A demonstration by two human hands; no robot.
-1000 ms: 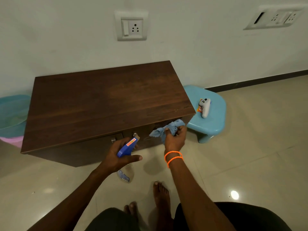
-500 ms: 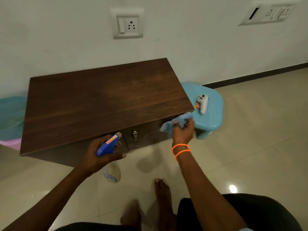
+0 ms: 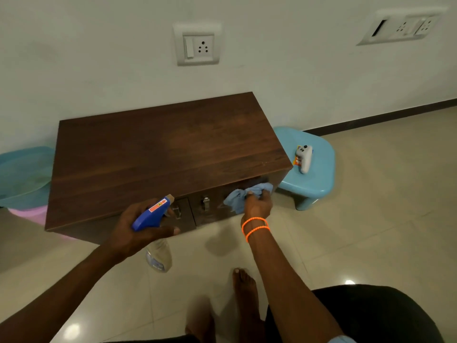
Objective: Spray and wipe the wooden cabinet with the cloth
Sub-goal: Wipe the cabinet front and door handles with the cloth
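A low dark wooden cabinet (image 3: pixel 158 154) stands against the white wall, its front doors with metal handles facing me. My right hand (image 3: pixel 257 205), with orange bands on the wrist, presses a crumpled light blue cloth (image 3: pixel 241 198) against the upper right of the cabinet front. My left hand (image 3: pixel 138 229) grips a spray bottle (image 3: pixel 154 214) with a blue trigger head and clear body. The bottle hangs in front of the left door, nozzle towards the cabinet.
A light blue plastic stool (image 3: pixel 319 174) sits right of the cabinet with a small white gadget (image 3: pixel 304 157) on it. Teal and pink tubs (image 3: pixel 22 179) stand at the cabinet's left. Wall sockets (image 3: pixel 197 45) are above. My bare feet (image 3: pixel 244 290) rest on the glossy tiled floor.
My right hand has slid the cloth up and to the right along the cabinet front. My left hand with the spray bottle shifted slightly left and up.
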